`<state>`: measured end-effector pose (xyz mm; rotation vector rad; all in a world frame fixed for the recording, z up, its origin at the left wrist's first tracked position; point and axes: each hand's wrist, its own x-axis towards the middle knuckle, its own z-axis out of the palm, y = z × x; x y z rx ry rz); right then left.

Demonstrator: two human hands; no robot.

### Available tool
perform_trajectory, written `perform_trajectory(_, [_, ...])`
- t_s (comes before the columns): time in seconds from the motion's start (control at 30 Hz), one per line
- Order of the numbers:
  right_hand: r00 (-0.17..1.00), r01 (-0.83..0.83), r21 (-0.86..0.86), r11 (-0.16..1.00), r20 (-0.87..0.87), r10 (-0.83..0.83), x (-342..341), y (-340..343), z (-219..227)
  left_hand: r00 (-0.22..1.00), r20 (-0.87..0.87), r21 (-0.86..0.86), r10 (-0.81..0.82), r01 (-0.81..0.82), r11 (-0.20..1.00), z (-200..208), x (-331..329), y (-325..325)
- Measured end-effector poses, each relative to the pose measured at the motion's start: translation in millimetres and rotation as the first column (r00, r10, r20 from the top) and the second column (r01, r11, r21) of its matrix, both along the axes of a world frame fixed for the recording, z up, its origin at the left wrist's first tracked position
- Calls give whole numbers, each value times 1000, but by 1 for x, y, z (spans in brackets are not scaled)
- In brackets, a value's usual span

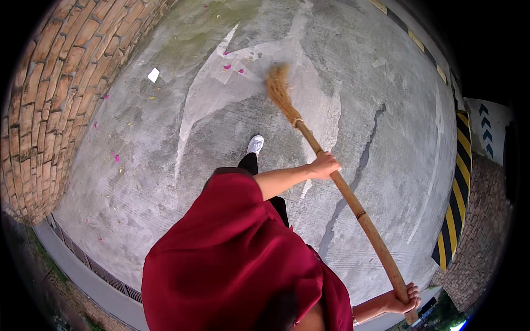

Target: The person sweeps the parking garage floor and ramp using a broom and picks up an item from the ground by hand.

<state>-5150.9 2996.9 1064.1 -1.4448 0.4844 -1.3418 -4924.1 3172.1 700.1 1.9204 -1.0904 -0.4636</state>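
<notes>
A long straw broom [367, 229] with a bamboo handle slants across the ground in front of me. My left hand [326, 165] is closed round the handle, a little below where the straw is bound on. Near the top end of the handle, my right hand [404, 299] is wrapped around it too. The straw head [281, 96] points away from me, its tip blurred, close to the concrete. Just left of the tip lie a few pink petals [227, 67]. My white shoe [255, 144] stands on the concrete nearer to me.
Cracked concrete ground [221, 132] carries scattered petals and a white scrap [153, 75]. A brick wall [55, 83] bounds the left side. To the right stand a black-and-yellow striped barrier [456, 193] and a striped kerb [417, 39]. A drain grate [94, 267] runs at lower left.
</notes>
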Motion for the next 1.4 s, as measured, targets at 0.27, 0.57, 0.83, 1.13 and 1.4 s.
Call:
perform_trajectory(0.27, [805,-321,644,695,-200,558,234,138,-180,867,-88,756,491,-263,599,-43,-37,359])
perform_trajectory(0.57, [778,-616,352,705,128,615,305,56,-93,753,119,315,648,-647,694,31,74,259])
perform_trajectory(0.83, [871,-292,-148,945,366,327,283,-50,50,965,42,-95,257,-253,963,67,234,-9])
perform_trajectory(1.13, [962,-271,150,951,15,272,424,-84,-41,856,24,106,517,-516,850,-28,253,20])
perform_trajectory(1.4, [734,-646,523,556,225,640,523,-71,-176,838,50,574,544,-469,671,-28,280,154])
